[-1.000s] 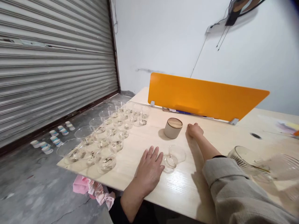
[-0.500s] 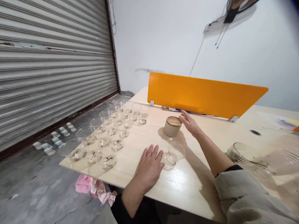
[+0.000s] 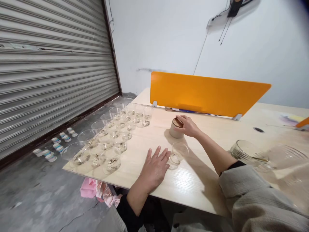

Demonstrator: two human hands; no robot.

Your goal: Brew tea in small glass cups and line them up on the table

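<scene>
One lidded canister [image 3: 175, 132] stood on the tabletop [image 3: 150, 137]; the right hand [image 3: 189, 126] curved its fingers over the wooden lid [image 3: 177, 122], whether pinching it I could not tell. Beside a clear cup [image 3: 181, 149] lay the left hand [image 3: 154, 170], palm down, fingers spread.

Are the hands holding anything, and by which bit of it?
The right hand is clasped over the top of the round pot, at its wooden lid; how tightly, I can't tell. The left hand is spread open, holding nothing.
</scene>
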